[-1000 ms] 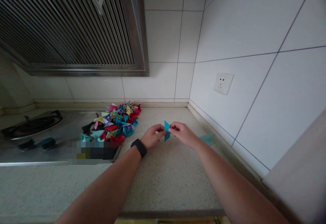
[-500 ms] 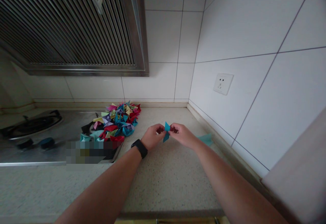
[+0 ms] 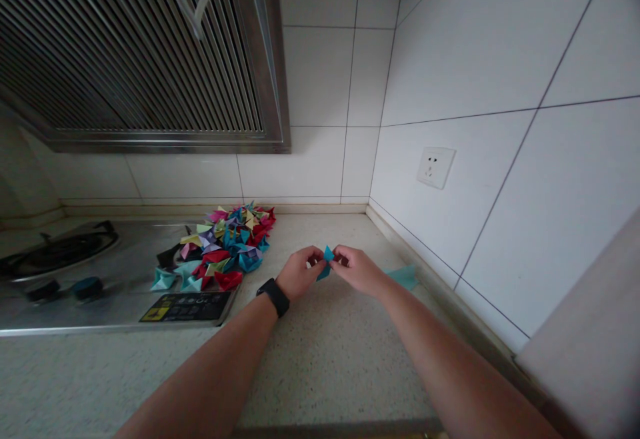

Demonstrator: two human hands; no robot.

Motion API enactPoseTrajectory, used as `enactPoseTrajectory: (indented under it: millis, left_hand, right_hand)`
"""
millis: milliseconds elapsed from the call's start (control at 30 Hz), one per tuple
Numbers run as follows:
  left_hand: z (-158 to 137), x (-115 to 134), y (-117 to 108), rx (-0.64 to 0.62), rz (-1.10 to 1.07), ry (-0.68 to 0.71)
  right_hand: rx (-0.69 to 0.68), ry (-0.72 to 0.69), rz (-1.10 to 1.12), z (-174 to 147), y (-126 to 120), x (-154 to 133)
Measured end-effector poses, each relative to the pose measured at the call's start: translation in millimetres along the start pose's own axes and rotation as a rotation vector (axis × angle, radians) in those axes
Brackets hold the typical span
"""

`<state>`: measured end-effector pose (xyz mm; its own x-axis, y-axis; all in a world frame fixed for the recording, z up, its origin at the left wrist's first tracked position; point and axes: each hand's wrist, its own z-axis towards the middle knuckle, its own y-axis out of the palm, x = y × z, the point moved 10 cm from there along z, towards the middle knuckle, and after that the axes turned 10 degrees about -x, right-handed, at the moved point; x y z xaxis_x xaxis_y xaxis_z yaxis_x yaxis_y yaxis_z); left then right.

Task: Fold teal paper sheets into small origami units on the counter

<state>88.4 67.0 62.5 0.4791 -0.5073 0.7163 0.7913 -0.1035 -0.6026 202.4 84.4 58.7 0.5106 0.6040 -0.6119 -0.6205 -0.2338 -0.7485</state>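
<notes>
A small piece of folded blue paper is held between my two hands, over the countertop. My left hand, with a black watch on its wrist, pinches the paper's left side between thumb and fingers. From the other side, my right hand grips it the same way. One pointed tip of the paper sticks up between the fingertips, and another part hangs below them. The fingers hide its middle. Beside my right forearm lies a flat teal sheet of paper, partly covered by the arm.
A heap of colourful folded paper pieces rests on the right part of the gas stove and the counter. A range hood hangs above. A tiled wall with a socket bounds the speckled countertop at right.
The blue paper's shape between my fingers has altered: its upper tip looks narrower and stands lower. Both hands stay in nearly the same place. The view has tilted slightly upward.
</notes>
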Motion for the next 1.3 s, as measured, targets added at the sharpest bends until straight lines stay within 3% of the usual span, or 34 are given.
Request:
enactPoseTrajectory:
  millis: [267,533,867,1000,1300]
  left_hand:
    - [-2,-2,0,0.003,0.012,-0.008]
    - [0,-3,-3,0.027,-0.018,-0.008]
    - [1,-10,10,-0.099,-0.08,-0.069]
    - [1,-6,14,-0.139,-0.082,-0.046]
    - [-1,0,9,-0.097,0.025,0.017]
  right_hand:
    - [0.016,-0.023,-0.089,-5,-8,-14]
    - [-0.041,-0.028,-0.09,-3,0,-9]
    - [-0.03,-0.035,-0.139,-4,-2,-8]
    - [-0.019,-0.03,-0.139,-4,-4,-9]
    - [-0.033,0.0,-0.153,-4,-2,-8]
